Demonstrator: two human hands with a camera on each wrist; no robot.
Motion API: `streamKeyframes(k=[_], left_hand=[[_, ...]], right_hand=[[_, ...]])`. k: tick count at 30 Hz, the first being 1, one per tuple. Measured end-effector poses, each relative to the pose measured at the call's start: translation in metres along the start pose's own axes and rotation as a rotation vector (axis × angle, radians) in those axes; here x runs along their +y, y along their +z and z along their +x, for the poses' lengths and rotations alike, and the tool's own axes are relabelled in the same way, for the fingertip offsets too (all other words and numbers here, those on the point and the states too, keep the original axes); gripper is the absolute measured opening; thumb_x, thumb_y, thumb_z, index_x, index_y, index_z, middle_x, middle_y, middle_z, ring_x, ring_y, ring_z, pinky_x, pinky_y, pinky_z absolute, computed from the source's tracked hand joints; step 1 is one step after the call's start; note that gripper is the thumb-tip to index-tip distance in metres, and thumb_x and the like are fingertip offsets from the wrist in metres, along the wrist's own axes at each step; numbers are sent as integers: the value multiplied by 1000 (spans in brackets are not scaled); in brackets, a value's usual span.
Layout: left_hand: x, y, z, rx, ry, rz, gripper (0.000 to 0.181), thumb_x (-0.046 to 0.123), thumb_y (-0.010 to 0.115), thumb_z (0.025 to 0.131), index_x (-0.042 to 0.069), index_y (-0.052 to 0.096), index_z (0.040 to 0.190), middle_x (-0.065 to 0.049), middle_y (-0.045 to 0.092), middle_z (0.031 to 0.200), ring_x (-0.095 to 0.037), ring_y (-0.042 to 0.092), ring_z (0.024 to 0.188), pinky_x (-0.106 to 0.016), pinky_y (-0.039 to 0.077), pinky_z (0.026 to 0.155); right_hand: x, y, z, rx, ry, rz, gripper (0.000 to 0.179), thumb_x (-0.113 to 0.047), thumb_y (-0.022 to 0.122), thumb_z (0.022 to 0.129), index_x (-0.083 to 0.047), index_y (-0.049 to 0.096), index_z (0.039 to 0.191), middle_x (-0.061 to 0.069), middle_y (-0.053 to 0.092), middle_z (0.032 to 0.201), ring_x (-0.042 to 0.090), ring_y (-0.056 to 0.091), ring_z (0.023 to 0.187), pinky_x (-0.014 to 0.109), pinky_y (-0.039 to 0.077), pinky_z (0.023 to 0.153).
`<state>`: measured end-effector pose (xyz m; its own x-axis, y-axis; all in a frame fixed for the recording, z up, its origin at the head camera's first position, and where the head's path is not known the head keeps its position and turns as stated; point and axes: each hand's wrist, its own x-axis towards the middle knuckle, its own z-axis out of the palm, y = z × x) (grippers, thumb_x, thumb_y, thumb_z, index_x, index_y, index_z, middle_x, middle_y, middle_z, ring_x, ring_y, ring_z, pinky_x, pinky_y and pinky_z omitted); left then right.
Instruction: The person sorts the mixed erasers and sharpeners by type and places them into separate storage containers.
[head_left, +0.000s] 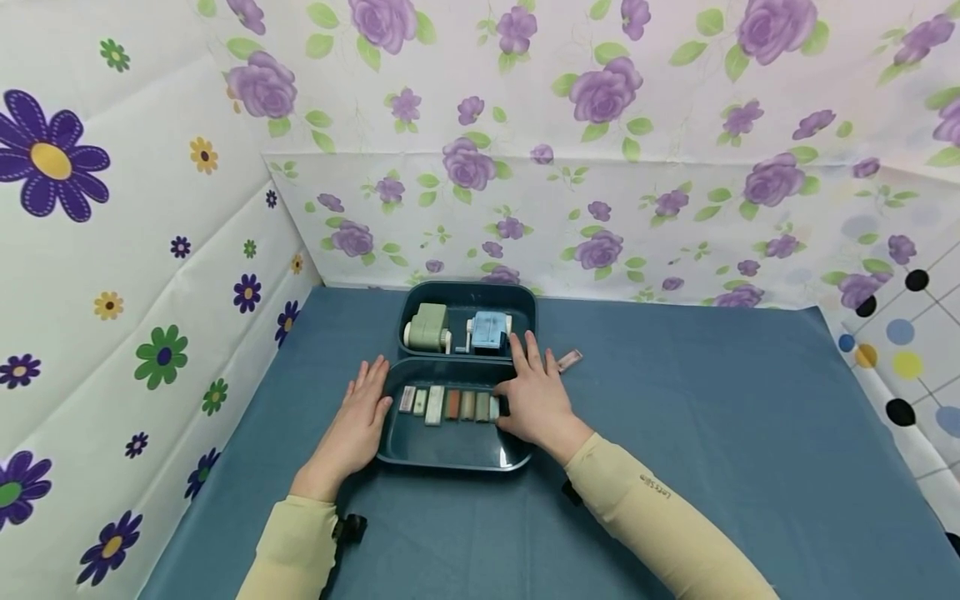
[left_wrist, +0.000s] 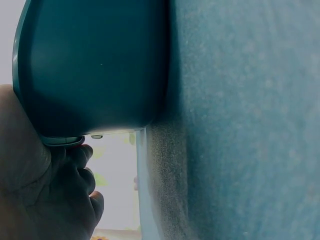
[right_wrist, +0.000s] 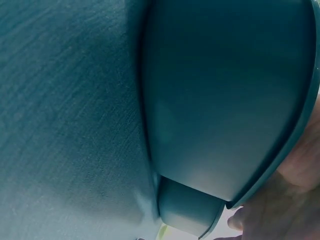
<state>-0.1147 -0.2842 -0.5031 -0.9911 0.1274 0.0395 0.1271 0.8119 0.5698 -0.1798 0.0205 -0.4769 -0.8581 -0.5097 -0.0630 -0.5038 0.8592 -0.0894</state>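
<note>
A row of several small eraser-like blocks [head_left: 453,406] lies in the near dark teal tray [head_left: 450,454]. At the row's right end, my right hand [head_left: 542,404] reaches over the tray's rim. Its thumb and one finger pinch the light blue block [head_left: 493,408], mostly covered by the hand. The other fingers stretch forward toward the far tray. My left hand [head_left: 356,421] rests along the near tray's left rim with straight fingers. In the left wrist view, the left hand [left_wrist: 45,185] lies against the tray wall [left_wrist: 100,65].
Behind stands a second teal tray [head_left: 468,287] with a green crank pencil sharpener [head_left: 429,326] and a blue one [head_left: 490,330]. A pinkish-white block [head_left: 570,360] lies on the blue cloth [head_left: 712,433] right of the trays. A flowered sheet [head_left: 525,208] rises behind the table.
</note>
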Motion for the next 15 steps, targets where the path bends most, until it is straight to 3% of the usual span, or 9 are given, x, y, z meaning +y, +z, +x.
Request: streamKeyframes(k=[10,15], left_hand=[[-1,0,-1,2,-1,-2,60,15,42,118,1,18,171,-17,13,178,-37,1,164,-61,5,130],[-1,1,0,11,8,-1,60,14,42,118,1,19,171,-17,14,178,-39,2,164,-62,6,130]], right_hand=[[-1,1,-1,9,-2,12,45,-50,88,88,-30,81,128,20,10,178,45,-1,163,65,18,128],[2,-3,-4,16,-20,145,52,-46,89,89,-26,77,136,21,8,178,44,-5,163,66,15,128]])
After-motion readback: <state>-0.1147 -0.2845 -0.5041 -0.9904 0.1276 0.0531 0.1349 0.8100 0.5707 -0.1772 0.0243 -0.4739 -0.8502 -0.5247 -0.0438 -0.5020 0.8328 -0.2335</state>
